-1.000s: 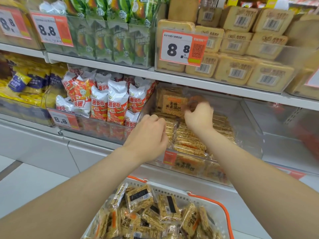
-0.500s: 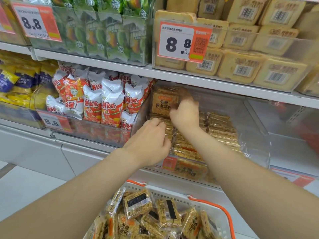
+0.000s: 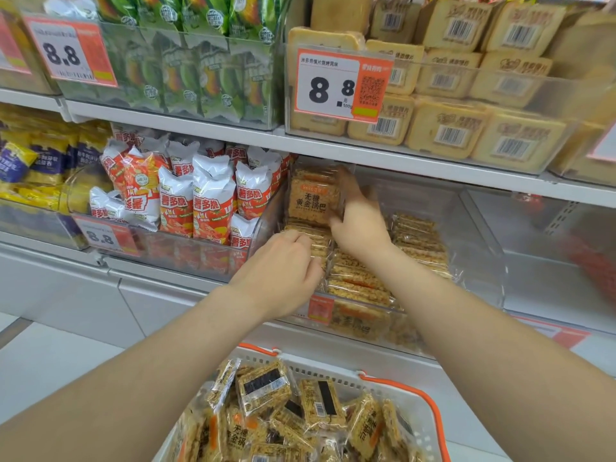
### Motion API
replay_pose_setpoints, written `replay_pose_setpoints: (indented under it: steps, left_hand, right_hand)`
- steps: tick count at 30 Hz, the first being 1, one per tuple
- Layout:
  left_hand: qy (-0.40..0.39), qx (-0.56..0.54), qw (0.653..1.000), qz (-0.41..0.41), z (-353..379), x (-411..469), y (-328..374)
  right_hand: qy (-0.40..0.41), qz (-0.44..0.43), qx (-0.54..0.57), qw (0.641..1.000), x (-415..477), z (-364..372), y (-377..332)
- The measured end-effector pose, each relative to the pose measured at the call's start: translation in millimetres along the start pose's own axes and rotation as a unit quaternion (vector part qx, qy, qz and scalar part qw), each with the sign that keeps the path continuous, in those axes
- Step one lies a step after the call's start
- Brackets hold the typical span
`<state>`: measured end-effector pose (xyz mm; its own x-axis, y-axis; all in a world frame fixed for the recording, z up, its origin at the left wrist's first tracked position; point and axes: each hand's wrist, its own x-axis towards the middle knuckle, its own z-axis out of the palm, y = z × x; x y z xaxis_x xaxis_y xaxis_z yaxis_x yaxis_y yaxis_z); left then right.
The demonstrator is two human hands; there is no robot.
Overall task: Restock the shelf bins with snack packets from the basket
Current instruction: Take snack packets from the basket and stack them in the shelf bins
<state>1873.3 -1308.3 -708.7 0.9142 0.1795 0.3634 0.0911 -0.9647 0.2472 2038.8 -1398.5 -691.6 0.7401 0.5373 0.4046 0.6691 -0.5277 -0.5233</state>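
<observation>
A clear shelf bin [image 3: 480,248] on the middle shelf holds rows of golden rice-cracker packets [image 3: 360,281]. My right hand [image 3: 358,225] reaches into the bin and grips the right edge of an upright cracker packet [image 3: 311,198] at its back left. My left hand [image 3: 283,271] rests curled on the front left row of packets, fingers pinching their top edges. Below, a white basket with orange handles [image 3: 430,411] holds several more of the same packets [image 3: 286,411].
Left of the bin stands a bin of red-and-white chip bags [image 3: 196,198] with an 8.8 price tag. The upper shelf carries green snack bags [image 3: 200,61] and yellow cake packs [image 3: 466,128]. Right of the cracker bin is another clear bin [image 3: 550,261].
My right hand has moved left and deeper into the bin, taking hold of the upright packet at the back left. My left hand stays on the front row. The view has drawn closer.
</observation>
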Motion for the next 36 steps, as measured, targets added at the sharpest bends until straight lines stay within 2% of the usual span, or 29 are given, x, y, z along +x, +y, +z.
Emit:
replay_pose_setpoints:
  steps: [4, 8, 11, 13, 16, 19, 23, 26, 28, 32, 34, 36]
  left_hand:
    - [0.017, -0.011, 1.000, 0.008, -4.2, -7.0, 1.2]
    - [0.063, 0.022, 0.997, 0.033, -20.7, -13.1, 8.2]
    - [0.108, 0.053, 0.993, 0.019, -39.1, -22.4, 14.3]
    - [0.099, 0.056, 0.994, 0.001, -51.7, -31.8, 14.3]
    - [-0.023, 0.046, 0.998, 0.034, -65.4, -49.7, 8.2]
    - [-0.172, 0.053, 0.984, 0.002, -67.6, -69.3, 1.9]
    - [-0.377, 0.072, 0.922, -0.042, -39.2, -96.0, -2.5]
    - [-0.495, 0.082, 0.862, -0.069, -10.4, -117.5, 1.4]
    - [-0.550, 0.105, 0.825, -0.068, 10.6, -133.8, 5.8]
    - [-0.648, 0.167, 0.742, -0.025, 44.0, -167.3, 10.0]
    - [-0.663, 0.183, 0.725, -0.015, 52.1, -178.2, 11.6]
    - [-0.657, 0.192, 0.729, -0.002, 56.3, -182.9, 16.5]
  right_hand:
    - [0.048, -0.001, -0.076, 0.996, -12.8, -12.9, -5.6]
    - [0.085, -0.083, -0.038, 0.992, -38.3, -31.4, -23.0]
    - [0.036, -0.178, -0.017, 0.983, -71.1, -48.2, -39.6]
    - [-0.028, -0.258, -0.051, 0.964, -93.1, -56.5, -46.8]
    - [-0.136, -0.348, -0.119, 0.920, -115.3, -64.6, -60.2]
    - [-0.262, -0.339, -0.191, 0.883, -129.7, -62.7, -74.2]
    - [-0.453, -0.258, -0.252, 0.816, -158.9, -52.3, -73.8]
    - [-0.538, -0.211, -0.316, 0.752, -177.1, -37.7, -68.4]
    - [-0.560, -0.202, -0.339, 0.729, -187.3, -29.4, -70.4]
    - [-0.557, -0.231, -0.317, 0.732, -202.7, -16.1, -78.0]
    - [-0.554, -0.240, -0.310, 0.734, -207.5, -12.5, -82.4]
    - [-0.552, -0.248, -0.306, 0.735, -209.2, -11.7, -86.7]
